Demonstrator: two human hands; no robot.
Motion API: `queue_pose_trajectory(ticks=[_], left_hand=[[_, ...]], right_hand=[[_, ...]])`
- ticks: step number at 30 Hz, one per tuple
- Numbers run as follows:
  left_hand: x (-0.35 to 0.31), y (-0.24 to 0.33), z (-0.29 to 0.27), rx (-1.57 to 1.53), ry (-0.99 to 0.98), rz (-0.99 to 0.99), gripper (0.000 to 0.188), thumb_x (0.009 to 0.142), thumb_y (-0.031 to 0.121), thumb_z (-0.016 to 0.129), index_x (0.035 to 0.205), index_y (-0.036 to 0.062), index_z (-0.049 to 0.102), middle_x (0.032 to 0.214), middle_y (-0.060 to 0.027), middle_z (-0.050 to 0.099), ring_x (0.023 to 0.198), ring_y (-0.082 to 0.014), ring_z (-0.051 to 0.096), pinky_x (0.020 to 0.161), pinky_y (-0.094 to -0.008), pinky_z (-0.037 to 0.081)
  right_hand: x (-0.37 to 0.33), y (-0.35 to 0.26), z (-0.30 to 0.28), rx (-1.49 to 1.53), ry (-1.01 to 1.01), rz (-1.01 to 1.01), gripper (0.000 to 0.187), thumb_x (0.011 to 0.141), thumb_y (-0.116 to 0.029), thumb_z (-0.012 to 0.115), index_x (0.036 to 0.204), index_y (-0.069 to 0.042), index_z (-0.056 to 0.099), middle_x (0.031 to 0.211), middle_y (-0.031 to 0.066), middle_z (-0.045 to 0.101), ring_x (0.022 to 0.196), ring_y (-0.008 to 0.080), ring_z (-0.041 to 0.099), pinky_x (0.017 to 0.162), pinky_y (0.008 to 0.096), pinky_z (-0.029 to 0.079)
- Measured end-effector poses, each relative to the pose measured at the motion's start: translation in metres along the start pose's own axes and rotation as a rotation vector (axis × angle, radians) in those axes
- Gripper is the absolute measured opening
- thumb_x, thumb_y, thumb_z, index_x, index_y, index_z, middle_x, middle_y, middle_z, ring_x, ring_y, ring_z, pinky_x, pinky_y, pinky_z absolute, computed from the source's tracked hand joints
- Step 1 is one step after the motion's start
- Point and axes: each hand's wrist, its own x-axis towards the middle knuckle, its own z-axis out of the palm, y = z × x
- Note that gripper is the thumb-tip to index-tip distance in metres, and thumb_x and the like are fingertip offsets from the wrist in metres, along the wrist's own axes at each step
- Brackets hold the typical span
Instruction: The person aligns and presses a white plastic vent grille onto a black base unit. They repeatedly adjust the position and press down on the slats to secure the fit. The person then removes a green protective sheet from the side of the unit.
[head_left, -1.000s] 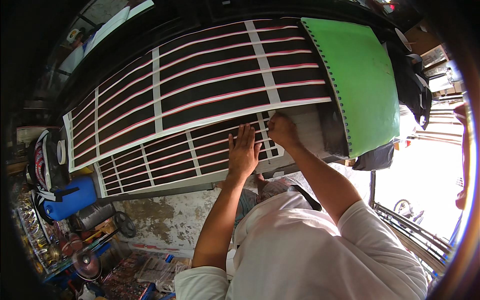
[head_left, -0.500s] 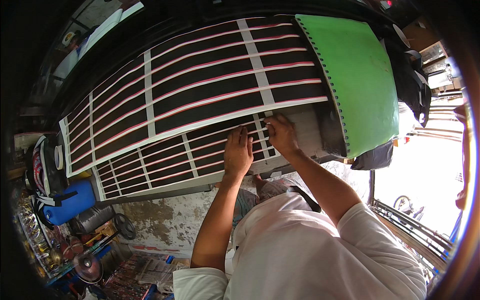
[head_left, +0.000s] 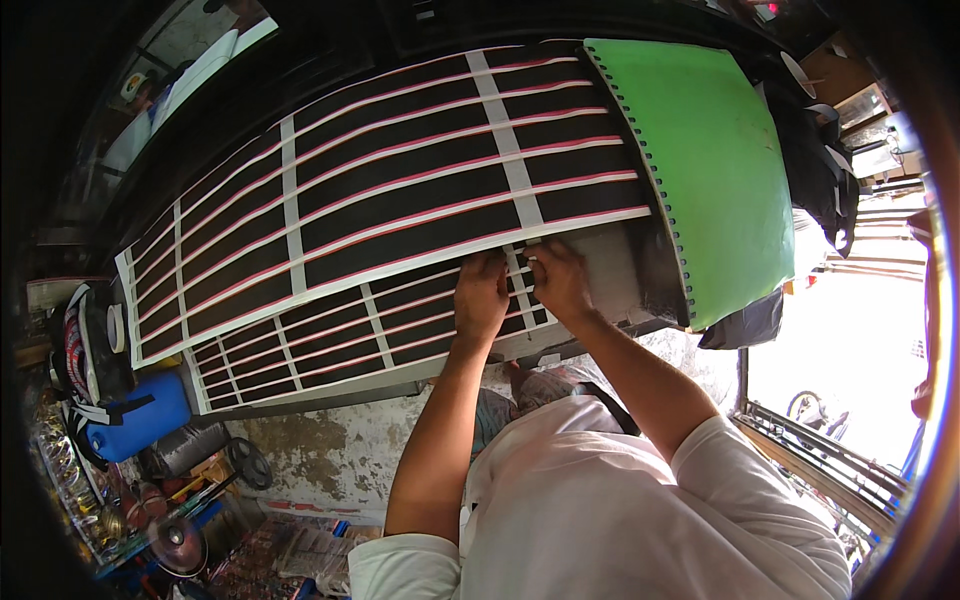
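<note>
A long black sheet (head_left: pixel 400 165) with white and red lengthwise stripes and pale grey cross strips lies over the table. Under its near edge shows a second striped black sheet (head_left: pixel 330 333). My left hand (head_left: pixel 482 295) is over this lower sheet, its fingers bent and close together at the upper sheet's near edge. Beside it, my right hand (head_left: pixel 560 282) is closed in a pinch by the right end of the lower sheet, close to a grey cross strip. What either hand's fingertips hold is too small or hidden to make out.
To the right lies a large green spiral-bound book (head_left: pixel 715 180) on the grey table (head_left: pixel 605 270). A blue container (head_left: pixel 140 412) and a bag (head_left: pixel 85 340) are at the left end. Lower left stand a fan (head_left: pixel 180 545) and stacked goods.
My left hand's fingers lay stretched on the lower sheet and are now bent in at the upper sheet's edge. My right hand stays nearly in place, pinching. The whole view has shifted slightly.
</note>
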Motion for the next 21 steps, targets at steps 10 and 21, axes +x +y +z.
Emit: queue_pose_trajectory(ticks=[10, 21], left_hand=[[0.006, 0.0, 0.01, 0.052, 0.018, 0.095, 0.02, 0.087, 0.008, 0.081, 0.106, 0.0046, 0.078, 0.1, -0.0144, 0.065, 0.096, -0.0358, 0.066, 0.083, -0.0482, 0.056], [0.01, -0.004, 0.01, 0.014, -0.031, 0.072, 0.024, 0.084, 0.011, 0.086, 0.105, 0.0034, 0.079, 0.099, -0.0144, 0.065, 0.095, -0.0336, 0.066, 0.081, -0.0486, 0.056]], right_hand=[[-0.003, -0.003, 0.002, -0.011, -0.013, 0.052, 0.026, 0.088, -0.002, 0.071, 0.111, -0.014, 0.076, 0.102, 0.0106, 0.069, 0.098, 0.0366, 0.07, 0.089, 0.0514, 0.054], [0.0, 0.001, 0.0, 0.004, -0.097, 0.074, 0.032, 0.086, 0.001, 0.068, 0.114, -0.014, 0.074, 0.11, 0.0121, 0.07, 0.105, 0.0378, 0.07, 0.091, 0.0515, 0.055]])
